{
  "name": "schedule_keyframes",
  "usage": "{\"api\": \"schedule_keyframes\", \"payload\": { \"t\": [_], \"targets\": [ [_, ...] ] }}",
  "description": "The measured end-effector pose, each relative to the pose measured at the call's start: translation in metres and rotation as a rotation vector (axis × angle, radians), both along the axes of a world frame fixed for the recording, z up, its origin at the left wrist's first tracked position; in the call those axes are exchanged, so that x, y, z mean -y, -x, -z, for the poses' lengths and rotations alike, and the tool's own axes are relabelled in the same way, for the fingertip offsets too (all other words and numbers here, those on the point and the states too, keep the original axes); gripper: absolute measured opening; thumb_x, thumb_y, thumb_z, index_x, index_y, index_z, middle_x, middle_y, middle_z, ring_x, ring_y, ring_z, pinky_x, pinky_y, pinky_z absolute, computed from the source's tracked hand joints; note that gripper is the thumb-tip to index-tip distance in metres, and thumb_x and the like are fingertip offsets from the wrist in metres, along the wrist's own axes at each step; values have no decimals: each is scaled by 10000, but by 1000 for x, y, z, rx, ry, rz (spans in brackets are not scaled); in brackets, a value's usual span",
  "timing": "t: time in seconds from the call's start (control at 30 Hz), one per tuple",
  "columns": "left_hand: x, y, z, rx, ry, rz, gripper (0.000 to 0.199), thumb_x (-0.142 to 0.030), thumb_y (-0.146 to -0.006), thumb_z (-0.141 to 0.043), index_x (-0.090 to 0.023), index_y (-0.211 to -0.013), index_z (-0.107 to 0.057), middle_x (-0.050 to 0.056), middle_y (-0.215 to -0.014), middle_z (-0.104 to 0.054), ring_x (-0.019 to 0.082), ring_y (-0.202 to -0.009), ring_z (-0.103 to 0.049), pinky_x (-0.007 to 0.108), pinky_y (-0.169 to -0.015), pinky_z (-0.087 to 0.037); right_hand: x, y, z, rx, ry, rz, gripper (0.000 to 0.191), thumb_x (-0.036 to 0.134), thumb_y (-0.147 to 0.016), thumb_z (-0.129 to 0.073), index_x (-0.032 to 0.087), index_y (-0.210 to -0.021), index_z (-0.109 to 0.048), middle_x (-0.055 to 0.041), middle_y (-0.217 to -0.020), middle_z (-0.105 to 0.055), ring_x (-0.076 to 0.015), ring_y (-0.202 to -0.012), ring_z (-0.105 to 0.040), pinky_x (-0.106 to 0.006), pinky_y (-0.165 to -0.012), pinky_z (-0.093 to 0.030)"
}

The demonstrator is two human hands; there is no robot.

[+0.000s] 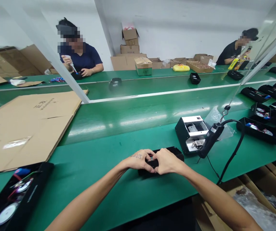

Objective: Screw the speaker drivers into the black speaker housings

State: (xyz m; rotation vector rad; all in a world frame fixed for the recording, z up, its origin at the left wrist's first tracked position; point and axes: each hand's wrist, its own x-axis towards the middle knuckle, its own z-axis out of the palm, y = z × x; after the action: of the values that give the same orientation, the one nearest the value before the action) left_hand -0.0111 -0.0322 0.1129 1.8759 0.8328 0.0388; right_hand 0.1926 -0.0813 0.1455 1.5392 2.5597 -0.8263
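Both my hands are at a long black open casing (177, 153) lying on the green table in front of me. My left hand (139, 159) is closed on its near left part, thumb low and fingers curled over the edge. My right hand (167, 161) meets it there, fingers bent and pressed down on the casing. A small greenish part shows between my fingertips, too covered to identify. Just right of the casing stands a black-and-silver screw feeder (192, 134). An electric screwdriver (211, 139) hangs beside it on a cord, tip down.
Flattened cardboard (27, 125) lies at left, behind another casing (19, 195) with wires and round white parts. Several similar casings (260, 128) crowd the right. Across the shiny conveyor (128, 109), two co-workers (82, 57) work. Open cartons (251, 195) stand below the table at right.
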Motion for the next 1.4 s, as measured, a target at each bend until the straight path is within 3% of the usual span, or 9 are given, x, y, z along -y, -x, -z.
{"api": "schedule_keyframes", "payload": {
  "t": [0.5,0.63,0.7,0.77,0.9,0.97,1.1,1.27,1.4],
  "targets": [
    [-13,1,0,9,37,8,392,-509,-653,-915,-190,-568,-703,-13,-1236,-739,174,-890,-665,279,-721,-461,-10,2,-4,45,1,-33,359,335,-765,-762,226,-1099,-838,-98,-895,-839,-347,-911,-795,-347,-735,-468],
    [9,3,0,-4,-80,10,288,-472,-687,-930,-226,-684,-779,8,-1353,-724,301,-1215,-662,364,-1011,-498,18,-2,-2,14,-76,-102,344,323,-832,-752,190,-1145,-801,-123,-994,-823,-330,-962,-766,-386,-819,-506],
    [31,4,7,-18,-219,28,205,-419,-726,-938,-258,-773,-819,18,-1386,-721,391,-1454,-519,496,-1223,-369,39,-14,1,-127,-175,-107,336,280,-874,-743,184,-1195,-771,-127,-1067,-810,-318,-1037,-737,-422,-915,-528],
    [57,6,17,-34,-438,71,142,-383,-796,-913,-281,-868,-845,30,-1395,-725,429,-1557,-402,607,-1295,-252,57,-38,5,-376,-354,62,349,247,-935,-709,221,-1283,-725,-108,-1161,-791,-294,-1118,-708,-439,-999,-538],
    [93,9,40,-53,-781,122,168,-399,-854,-862,-260,-947,-842,41,-1458,-695,459,-1593,-334,663,-1301,-245,61,-110,14,-650,-995,955,335,354,-986,-708,234,-1295,-662,-138,-1248,-695,-301,-1109,-668,-474,-948,-566],
    [99,10,46,-60,-843,115,195,-424,-832,-877,-254,-918,-834,35,-1464,-689,459,-1600,-317,653,-1308,-242,50,-143,21,-631,-1011,1200,477,450,-962,-719,196,-1354,-622,-185,-1338,-644,-324,-1148,-652,-506,-961,-554],
    [96,10,49,-52,-902,118,211,-462,-847,-867,-261,-889,-817,12,-1447,-697,432,-1603,-317,609,-1313,-242,35,-169,39,-750,-666,1186,418,517,-925,-753,194,-1182,-686,-116,-1065,-764,-293,-965,-716,-469,-886,-580],
    [97,12,52,-15,-960,95,245,-483,-839,-870,-255,-855,-780,1,-1434,-710,424,-1589,-347,580,-1320,-201,54,-152,61,-1046,-736,1160,445,425,-785,-895,202,-1066,-633,20,-805,-672,-195,-708,-646,-388,-769,-574],
    [97,14,61,15,-976,57,264,-480,-783,-906,-269,-836,-757,-13,-1420,-722,405,-1589,-358,546,-1328,-191,64,-156,49,-1185,-650,1065,358,402,-849,-850,216,-1038,-610,83,-624,-581,-152,-491,-559,-332,-572,-509]
  ]
}}
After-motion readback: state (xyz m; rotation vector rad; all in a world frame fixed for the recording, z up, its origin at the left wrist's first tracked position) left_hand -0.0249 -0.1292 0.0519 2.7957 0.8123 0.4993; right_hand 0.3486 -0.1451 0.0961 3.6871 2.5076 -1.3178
